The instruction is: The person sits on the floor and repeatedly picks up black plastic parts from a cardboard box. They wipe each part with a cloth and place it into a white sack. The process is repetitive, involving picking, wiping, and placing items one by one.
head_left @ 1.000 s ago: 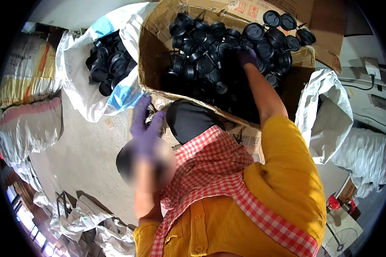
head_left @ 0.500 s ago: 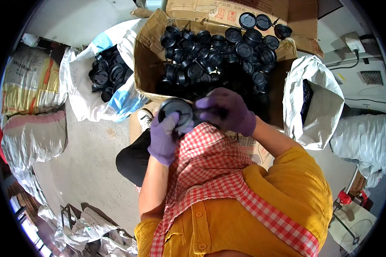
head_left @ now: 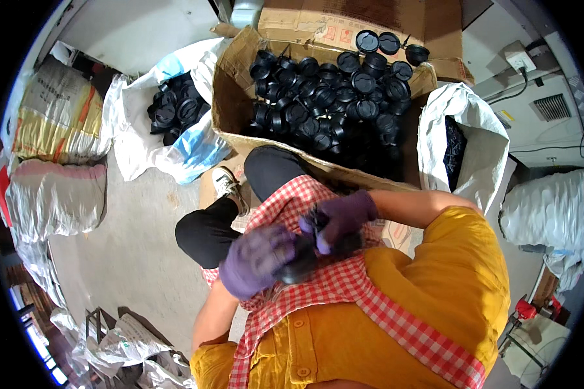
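My left hand (head_left: 256,259), in a purple knit glove, is closed around a black round plastic part (head_left: 297,262) over my lap. Opposite it, my right hand (head_left: 344,220), gloved alike, grips the dark plastic from above. Motion smears both hands, so I cannot tell whether they hold one piece or two. Just beyond my knees stands an open cardboard box (head_left: 230,84) heaped with black round lid-like parts (head_left: 324,97). Several of these parts rest at its far right corner, up against a raised flap.
A white sack (head_left: 126,139) of similar black parts leans left of the box. Another white sack (head_left: 493,139) with dark contents stands on the right. Stuffed sacks (head_left: 58,201) line the far left. A white plug box (head_left: 519,58) with a cable is at the upper right.
Both hands have come down from the box's near edge to my lap, bringing the black plastic with them. The view has shifted slightly.
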